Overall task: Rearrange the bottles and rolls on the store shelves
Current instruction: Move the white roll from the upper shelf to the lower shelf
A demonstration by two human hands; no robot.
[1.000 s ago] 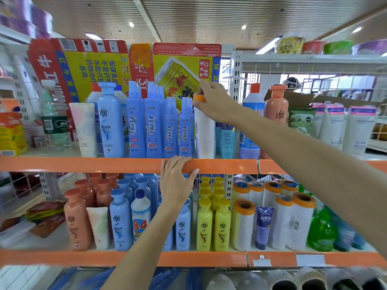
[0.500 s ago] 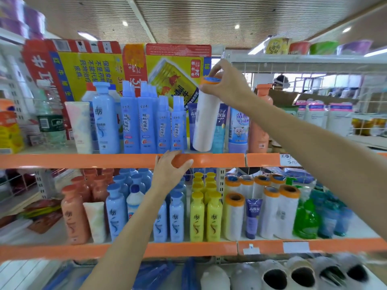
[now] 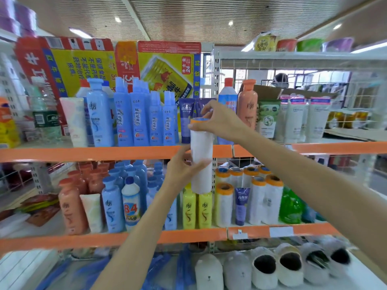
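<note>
1. The orange-edged shelves (image 3: 104, 152) are rigid metal, crowded with smooth plastic bottles.
2. The white roll (image 3: 201, 158), held upright in front of the upper shelf edge, looks light and soft-wrapped, likely slippery.
3. The right hand (image 3: 222, 122) pinches its stiff orange-rimmed top.
4. The left hand (image 3: 182, 170) cups the roll's middle, the surest place to hold it.

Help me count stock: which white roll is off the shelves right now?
The white roll held upright in both hands, before the upper shelf edge; the other rolls stand below.

Both forearms are bare, each hand (image 3: 219, 122) ungloved.
</note>
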